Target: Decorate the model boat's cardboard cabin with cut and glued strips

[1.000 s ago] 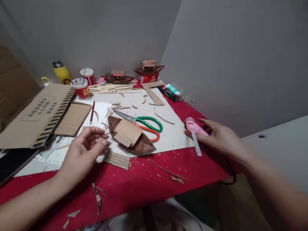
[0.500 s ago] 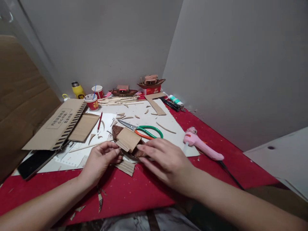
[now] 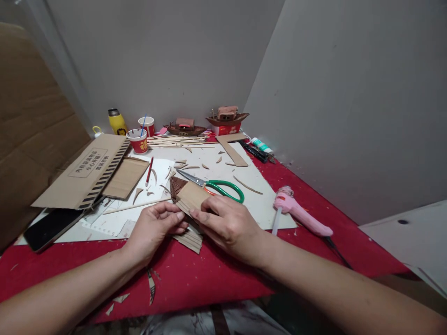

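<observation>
A small cardboard model boat (image 3: 177, 186) with a dark brown hull lies between my hands over the near edge of the white board. Across its top sits a plain tan cardboard piece (image 3: 193, 192) with a ridged front edge. My left hand (image 3: 155, 228) pinches the near left edge of this piece. Closed over its right side, my right hand (image 3: 232, 228) has its fingertips on the near edge and hides that end of the boat. Below them lies a corrugated cardboard scrap (image 3: 190, 241). Scissors (image 3: 225, 188) with green handles lie just behind the boat.
A pink glue gun (image 3: 302, 214) lies at the right on the red cloth (image 3: 244, 274). Left are a printed cardboard sheet (image 3: 84, 172), a phone (image 3: 50, 228) and a pencil (image 3: 149, 171). Paper cups (image 3: 138, 142), thin sticks (image 3: 178, 140) and two model boats (image 3: 226, 116) stand behind.
My right hand has moved left onto the tan cardboard piece, covering more of the boat. My left hand keeps its pinch at the edge. The view has shifted slightly.
</observation>
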A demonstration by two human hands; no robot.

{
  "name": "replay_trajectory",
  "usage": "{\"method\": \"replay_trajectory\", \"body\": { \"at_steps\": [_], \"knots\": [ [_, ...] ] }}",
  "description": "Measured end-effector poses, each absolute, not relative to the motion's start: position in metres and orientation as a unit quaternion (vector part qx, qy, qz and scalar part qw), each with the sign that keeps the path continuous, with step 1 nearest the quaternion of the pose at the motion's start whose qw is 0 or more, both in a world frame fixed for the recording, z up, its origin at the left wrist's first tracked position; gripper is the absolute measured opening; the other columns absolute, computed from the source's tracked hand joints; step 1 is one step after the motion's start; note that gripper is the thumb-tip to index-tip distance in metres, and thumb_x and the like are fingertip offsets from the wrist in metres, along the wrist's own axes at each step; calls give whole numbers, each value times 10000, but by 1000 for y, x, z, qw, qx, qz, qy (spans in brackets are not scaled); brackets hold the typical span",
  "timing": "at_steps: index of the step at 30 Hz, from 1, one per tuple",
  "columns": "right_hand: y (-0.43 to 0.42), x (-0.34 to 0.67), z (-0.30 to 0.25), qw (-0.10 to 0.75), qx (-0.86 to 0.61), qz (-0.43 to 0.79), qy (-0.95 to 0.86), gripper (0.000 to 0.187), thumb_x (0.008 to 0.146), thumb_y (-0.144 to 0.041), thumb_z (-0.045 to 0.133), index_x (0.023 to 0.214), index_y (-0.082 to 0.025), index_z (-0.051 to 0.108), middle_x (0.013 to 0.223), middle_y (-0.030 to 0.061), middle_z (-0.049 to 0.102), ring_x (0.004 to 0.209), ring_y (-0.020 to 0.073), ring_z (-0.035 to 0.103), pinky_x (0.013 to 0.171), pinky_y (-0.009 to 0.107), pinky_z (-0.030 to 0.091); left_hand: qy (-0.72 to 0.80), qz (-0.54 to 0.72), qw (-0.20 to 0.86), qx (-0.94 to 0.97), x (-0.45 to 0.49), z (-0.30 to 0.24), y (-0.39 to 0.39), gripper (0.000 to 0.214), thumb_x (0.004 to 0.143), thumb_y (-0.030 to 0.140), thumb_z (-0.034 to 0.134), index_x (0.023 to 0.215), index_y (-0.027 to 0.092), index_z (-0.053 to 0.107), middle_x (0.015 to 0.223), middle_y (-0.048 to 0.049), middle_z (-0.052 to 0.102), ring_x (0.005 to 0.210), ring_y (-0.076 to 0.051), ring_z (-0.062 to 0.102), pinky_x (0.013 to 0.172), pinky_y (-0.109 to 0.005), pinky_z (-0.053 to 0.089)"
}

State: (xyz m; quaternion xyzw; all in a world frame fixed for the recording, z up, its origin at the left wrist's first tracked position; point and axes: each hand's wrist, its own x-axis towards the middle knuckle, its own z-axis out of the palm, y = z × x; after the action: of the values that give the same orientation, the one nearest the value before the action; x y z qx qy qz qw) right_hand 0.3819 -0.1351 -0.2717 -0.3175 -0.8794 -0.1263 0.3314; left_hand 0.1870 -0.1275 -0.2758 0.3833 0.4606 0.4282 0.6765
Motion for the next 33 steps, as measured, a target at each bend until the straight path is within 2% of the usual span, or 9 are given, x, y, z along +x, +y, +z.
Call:
{"method": "replay_trajectory", "body": {
  "at_steps": [15,23,33],
  "knots": [
    [-132,382,-273,324,-306,-121,-887,227,968,-166,496,905,-158,713,755,54,614,666,145,499,598,245,390,475,420,678,372,191,-274,-127,281,576,273,878,697,102,691,619,-69,727,560,-131,679,582,-200,567],
    [-133,383,-274,309,-305,-102,-895,205,963,-169,510,995,-147,711,787,60,614,699,156,495,614,259,406,482,418,668,383,192,-276,-127,244,580,260,837,677,92,689,585,-62,716,538,-126,669,560,-191,561],
    [-133,381,-272,286,-317,-130,-895,266,996,-192,451,938,-154,708,761,56,614,689,152,494,604,249,390,474,427,674,372,191,-277,-127,246,612,265,817,728,90,690,633,-64,726,580,-141,685,600,-218,582]
  ]
}}
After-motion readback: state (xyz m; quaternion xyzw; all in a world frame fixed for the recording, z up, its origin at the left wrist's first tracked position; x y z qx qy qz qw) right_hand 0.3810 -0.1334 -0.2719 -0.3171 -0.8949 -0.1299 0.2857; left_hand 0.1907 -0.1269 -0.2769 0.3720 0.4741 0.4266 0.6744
